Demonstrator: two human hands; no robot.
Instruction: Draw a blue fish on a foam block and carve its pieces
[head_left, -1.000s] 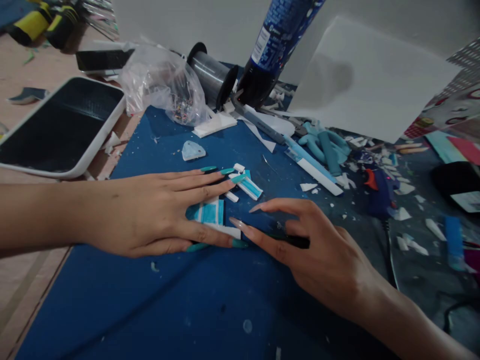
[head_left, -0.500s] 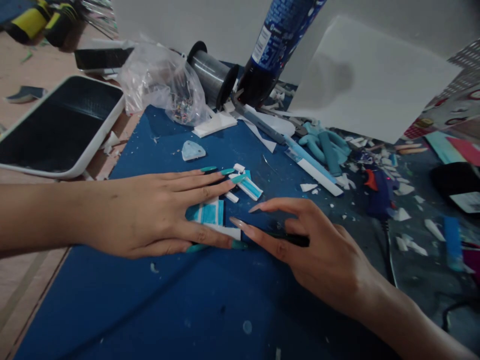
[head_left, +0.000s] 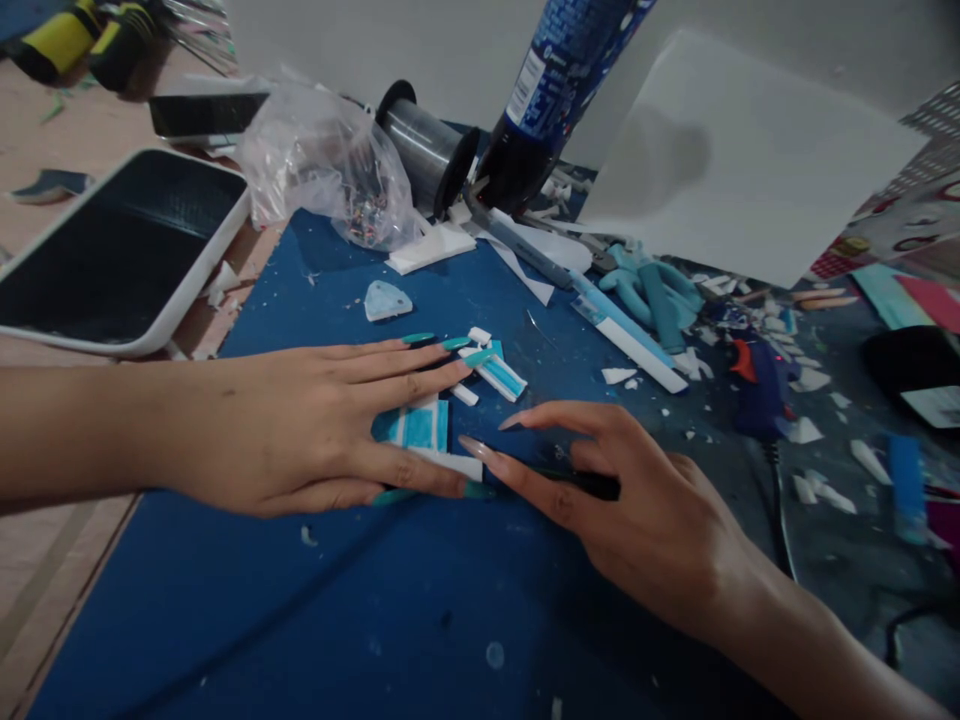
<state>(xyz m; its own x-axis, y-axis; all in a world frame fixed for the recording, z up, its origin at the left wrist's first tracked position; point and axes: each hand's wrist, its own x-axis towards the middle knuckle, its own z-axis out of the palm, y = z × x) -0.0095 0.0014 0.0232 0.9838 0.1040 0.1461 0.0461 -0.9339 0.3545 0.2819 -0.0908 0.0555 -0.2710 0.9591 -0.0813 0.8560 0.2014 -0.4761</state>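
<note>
My left hand (head_left: 307, 425) lies flat, palm down, with its fingers spread and long teal nails showing. Between its fingers shows a piece painted light blue with white strips (head_left: 420, 428), partly covered by the hand. A smaller blue and white piece (head_left: 502, 373) touches the tips of the upper fingers, beside small white bits (head_left: 465, 395). Just to the right rests my right hand (head_left: 637, 500), two long-nailed fingers stretched apart and the others curled. A dark shape lies under it; I cannot tell whether it is a tool or shadow.
Across the blue mat (head_left: 337, 610) lie a pale triangular piece (head_left: 387, 300), a cutter knife (head_left: 622, 335), teal pliers (head_left: 652, 290) and a glue gun (head_left: 761, 385). Behind stand a wire spool (head_left: 424, 150), a bag of beads (head_left: 330, 170) and a bottle (head_left: 540, 100). A phone (head_left: 127, 250) lies left.
</note>
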